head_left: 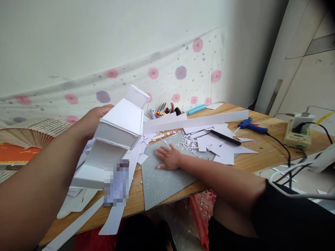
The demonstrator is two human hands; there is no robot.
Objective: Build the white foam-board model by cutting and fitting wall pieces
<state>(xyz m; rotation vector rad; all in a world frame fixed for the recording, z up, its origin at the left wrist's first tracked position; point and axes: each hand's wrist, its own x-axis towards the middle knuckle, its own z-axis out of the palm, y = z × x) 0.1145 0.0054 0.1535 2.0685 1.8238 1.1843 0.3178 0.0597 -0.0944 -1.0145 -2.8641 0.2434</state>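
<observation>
I have the left hand (101,112) gripping the model (119,120), its long axis slanting toward the bench's (136,196) front edge, left of the right hand (168,158), fingers spread and empty.

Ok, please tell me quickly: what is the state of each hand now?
Left hand: holding the white model.
Right hand: open, spread on the grey mat.

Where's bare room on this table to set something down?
The near part of the cutting mat, between your right hand and the table edge, looks bare. Some wood shows between the blue glue gun and power strip. Crowded: the mat's far side, with paper scraps, and the left, with paper strips.
</observation>
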